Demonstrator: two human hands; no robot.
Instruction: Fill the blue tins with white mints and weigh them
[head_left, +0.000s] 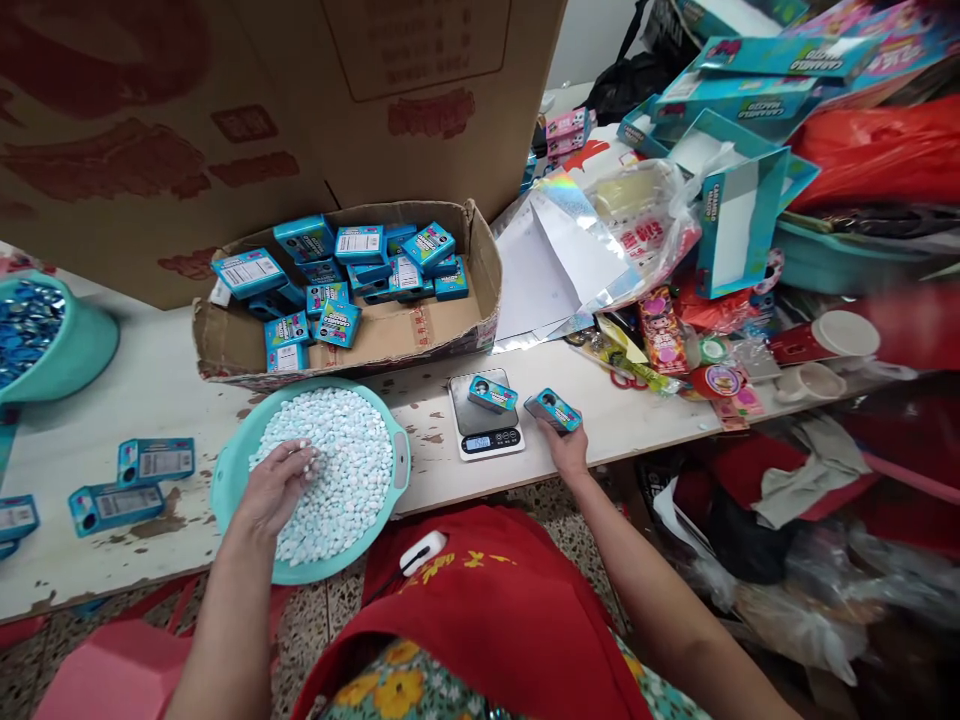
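Observation:
My left hand [281,482] is over a round turquoise basin [401,430] full of small pale blue and white candies [337,470]. Its fingers are pinched together, with a few candies at the tips. In my right hand [566,448] is a small blue candy box [553,409], held just beyond the right side of the digital kitchen scale [491,440]. Another blue box [493,392] lies on the scale's plate, and the display is lit.
Behind the basin, an open cardboard tray [405,345] holds several blue boxes. More boxes [156,460] lie at the left, near a turquoise bowl [90,335] of blue wrapped pieces. Packaging, plastic bags and a lidded cup [844,335] crowd the right. A large carton [300,110] stands behind.

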